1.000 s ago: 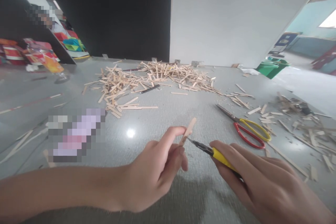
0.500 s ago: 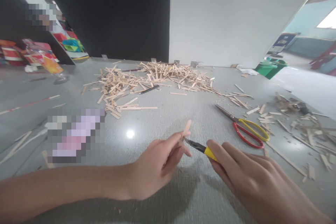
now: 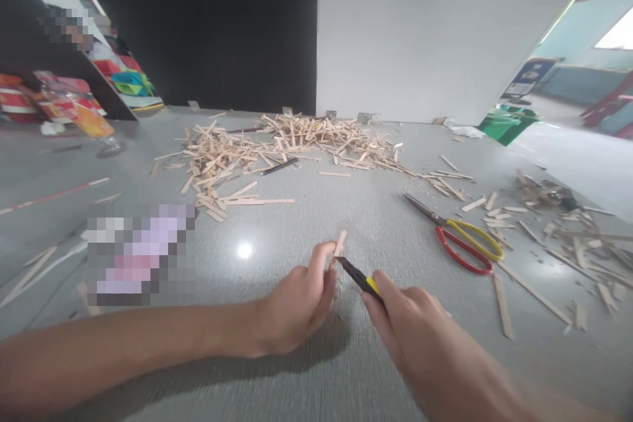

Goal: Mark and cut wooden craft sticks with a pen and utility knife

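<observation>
Between thumb and fingers, my left hand [image 3: 301,303] pinches a small wooden stick [image 3: 340,244], its upper end sticking up past the fingertips. My right hand [image 3: 410,316] is wrapped round a yellow and black utility knife [image 3: 363,278]. The dark blade tip meets the stick beside my left fingertips. To the right of the knife lie scissors [image 3: 448,227] with one red and one yellow handle, blades pointing up-left. A large heap of wooden sticks [image 3: 212,155] spreads across the back of the table.
A blurred purple object [image 3: 148,250] lies at the left. Near the back left is a bottle with an orange label [image 3: 89,119]. Loose sticks and scraps [image 3: 583,250] cover the right side. Upright black [image 3: 212,26] and white panels [image 3: 420,26] stand behind; green bins [image 3: 507,124] are beyond. A person is partly visible far left.
Both hands have shifted slightly left. My right hand and the knife have turned, with the blade now against the stick. A stick below the scissors shows more fully.
</observation>
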Available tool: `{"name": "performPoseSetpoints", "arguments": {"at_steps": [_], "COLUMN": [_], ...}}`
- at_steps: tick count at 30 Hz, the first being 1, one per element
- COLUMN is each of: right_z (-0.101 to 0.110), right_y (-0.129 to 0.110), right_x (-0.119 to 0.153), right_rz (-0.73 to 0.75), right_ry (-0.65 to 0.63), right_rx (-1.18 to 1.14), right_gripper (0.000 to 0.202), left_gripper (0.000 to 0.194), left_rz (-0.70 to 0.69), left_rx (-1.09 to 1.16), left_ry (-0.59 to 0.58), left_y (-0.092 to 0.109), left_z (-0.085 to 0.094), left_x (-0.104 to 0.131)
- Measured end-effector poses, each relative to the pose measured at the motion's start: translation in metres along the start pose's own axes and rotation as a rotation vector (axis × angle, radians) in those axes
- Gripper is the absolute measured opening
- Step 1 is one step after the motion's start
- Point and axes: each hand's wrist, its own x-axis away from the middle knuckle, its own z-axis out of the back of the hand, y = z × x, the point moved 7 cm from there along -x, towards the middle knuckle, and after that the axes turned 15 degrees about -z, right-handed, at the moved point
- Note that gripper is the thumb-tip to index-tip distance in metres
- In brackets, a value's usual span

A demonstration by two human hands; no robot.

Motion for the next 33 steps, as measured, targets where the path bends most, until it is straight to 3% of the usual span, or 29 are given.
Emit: {"name": "performPoseSetpoints", "arguments": {"at_steps": [6,10,15,21,27,33], "right_z": [0.002,-0.011,-0.012,-0.002,-0.022,-0.008], "right_y": [-0.012,-0.004,0.003,0.0,0.009,0.009], "right_x": [-0.001,-0.008,-0.016,-0.017,-0.011,-0.011], "right_rz": [0.08,-0.049,-0.218,-0.237,-0.591,-0.773], "right_ry": [0.046,-0.1,-0.319,-0.334,-0.914,-1.048], "right_rx": [0.271,0.042,-0.291,-0.334,-0.753,-1.168], "right_gripper": [0.034,0.019,0.025,0.025,0.028,0.025], "left_gripper": [0.044,0.046,0.05,0.055,0.052,0.041], "left_rz": [0.05,0.067,0.084,0.076,0.033,-0.018], "left_rx": [-0.041,-0.065,-0.083,-0.073,-0.072,-0.046], "left_ry": [0.008,0.015,0.022,0.034,0.057,0.085], "left_y": [-0.005,-0.006,-0.008,-0.007,-0.005,-0.009], "left_z": [0.001,0.001,0.001,0.002,0.006,0.007], "left_x": [-0.002,-0.002,-0.001,-0.001,-0.001,-0.002]}}
